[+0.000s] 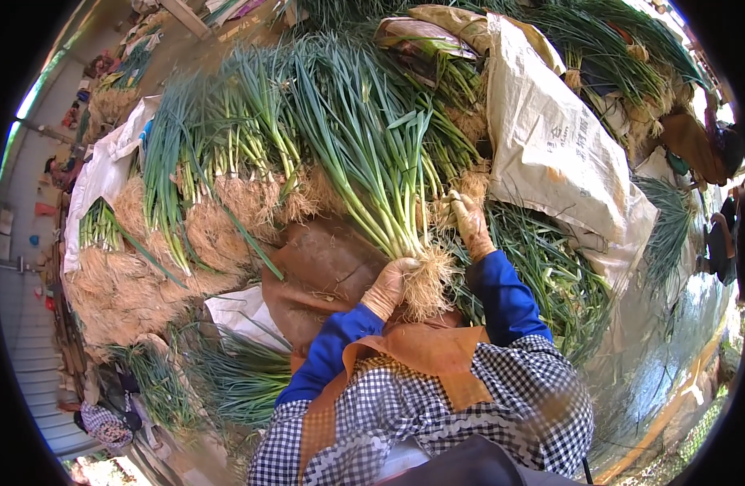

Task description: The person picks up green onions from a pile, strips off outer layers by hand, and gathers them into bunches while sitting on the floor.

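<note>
Green onions (382, 180) fan upward from the frame's centre, the left hand (388, 287) clasped round their lower stems (400, 243); just beside, the right hand (469, 223) is curled, around what I can't tell.

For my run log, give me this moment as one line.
left hand: grips green onion bunch above its roots | right hand: beside bunch, grip unclear | nearby: white sack, green leaves
</note>
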Demonstrator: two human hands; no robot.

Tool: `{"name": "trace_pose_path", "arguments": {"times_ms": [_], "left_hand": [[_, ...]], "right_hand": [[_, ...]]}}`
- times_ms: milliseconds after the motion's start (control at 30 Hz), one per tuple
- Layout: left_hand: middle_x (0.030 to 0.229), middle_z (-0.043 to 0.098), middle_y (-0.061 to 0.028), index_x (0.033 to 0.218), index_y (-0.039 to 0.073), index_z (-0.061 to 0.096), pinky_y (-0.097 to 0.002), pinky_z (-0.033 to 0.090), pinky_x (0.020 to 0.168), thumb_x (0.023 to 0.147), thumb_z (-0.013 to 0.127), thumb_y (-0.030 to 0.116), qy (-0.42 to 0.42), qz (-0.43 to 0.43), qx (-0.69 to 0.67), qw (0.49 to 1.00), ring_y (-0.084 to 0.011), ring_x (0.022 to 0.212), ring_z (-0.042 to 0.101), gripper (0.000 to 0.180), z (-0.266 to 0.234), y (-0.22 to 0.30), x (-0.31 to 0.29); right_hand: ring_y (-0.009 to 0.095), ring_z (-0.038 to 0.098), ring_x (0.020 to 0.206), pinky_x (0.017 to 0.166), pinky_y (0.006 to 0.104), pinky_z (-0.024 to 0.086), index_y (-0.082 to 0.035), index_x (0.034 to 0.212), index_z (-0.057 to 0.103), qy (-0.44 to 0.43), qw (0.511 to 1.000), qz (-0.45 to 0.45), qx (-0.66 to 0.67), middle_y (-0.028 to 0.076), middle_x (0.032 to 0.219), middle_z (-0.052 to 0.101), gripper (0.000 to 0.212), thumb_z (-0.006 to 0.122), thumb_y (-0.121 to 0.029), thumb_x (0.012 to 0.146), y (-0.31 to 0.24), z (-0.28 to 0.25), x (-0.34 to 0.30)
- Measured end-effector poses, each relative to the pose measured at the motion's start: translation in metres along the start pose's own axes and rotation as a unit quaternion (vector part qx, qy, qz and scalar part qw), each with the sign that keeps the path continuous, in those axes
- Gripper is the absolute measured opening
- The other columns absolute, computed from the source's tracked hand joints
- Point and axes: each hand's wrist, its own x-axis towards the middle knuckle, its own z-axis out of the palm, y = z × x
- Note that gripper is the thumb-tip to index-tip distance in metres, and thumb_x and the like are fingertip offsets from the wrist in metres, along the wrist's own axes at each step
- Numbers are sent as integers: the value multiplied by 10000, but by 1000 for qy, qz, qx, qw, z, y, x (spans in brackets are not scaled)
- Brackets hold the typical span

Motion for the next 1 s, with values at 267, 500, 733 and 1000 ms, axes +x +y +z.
{"name": "trace_pose_path", "arguments": {"times_ms": [267,500,733,1000], "left_hand": [[880,627,-114,983,-29,582,-323,518,739,707,566,56,-21,40,58,997,-216,769,614,289,12,21,-17],[823,628,-79,1080,-3,524,-284,524,724,669,644,56,-47,177,94,978,-173,739,628,432,37,56,-74],[753,646,-77,825,-11,634,-272,517,625,738,604,94,35,141,20,989,-168,651,619,140,21,34,-32],[933,635,-132,971,-32,590,-350,511,786,753,574,61,-40,-28,-105,993,-228,837,620,237,15,-3,-12]], "right_hand": [[295,605,725,640,345,472,-95,927,622,-23,918,-200,-343,145,822,639,215,555,-277,833,9,38,10],[365,581,816,683,435,462,-79,842,581,230,834,-140,-482,171,867,613,258,495,-322,860,9,-59,146],[295,621,845,730,400,484,-70,914,636,1,767,-37,-640,130,878,651,226,585,-233,766,-16,-50,162],[160,578,910,806,267,455,8,1100,565,-298,944,72,122,90,1042,607,371,521,-286,878,7,-12,-23]]}}
